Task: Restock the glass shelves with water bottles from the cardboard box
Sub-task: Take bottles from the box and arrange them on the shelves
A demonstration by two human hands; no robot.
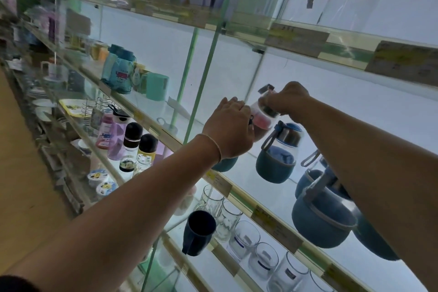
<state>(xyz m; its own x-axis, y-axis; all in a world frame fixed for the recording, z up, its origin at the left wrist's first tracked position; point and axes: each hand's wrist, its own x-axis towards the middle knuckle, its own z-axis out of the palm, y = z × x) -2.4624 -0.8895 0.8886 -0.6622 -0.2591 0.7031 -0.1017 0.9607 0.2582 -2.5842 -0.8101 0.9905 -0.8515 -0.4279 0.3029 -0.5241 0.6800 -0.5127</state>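
Observation:
Both my hands hold one water bottle (pixel 262 117) with a pink sleeve above the middle glass shelf (pixel 227 185). My left hand (pixel 228 129) grips its body from the left. My right hand (pixel 288 99) is curled round its cap and neck from above. Next to it on the shelf stand blue-sleeved bottles: one (pixel 277 156) just right of my left hand and larger-looking ones (pixel 323 213) nearer the camera under my right forearm. The cardboard box is out of view.
A vertical green-edged glass divider (pixel 201 83) stands left of my hands. The upper shelf (pixel 296 40) holds clear jars. The lower shelf carries glass tumblers (pixel 246 234) and a dark mug (pixel 198 232). Further left, coloured bottles (pixel 120 71) and cups fill other shelves.

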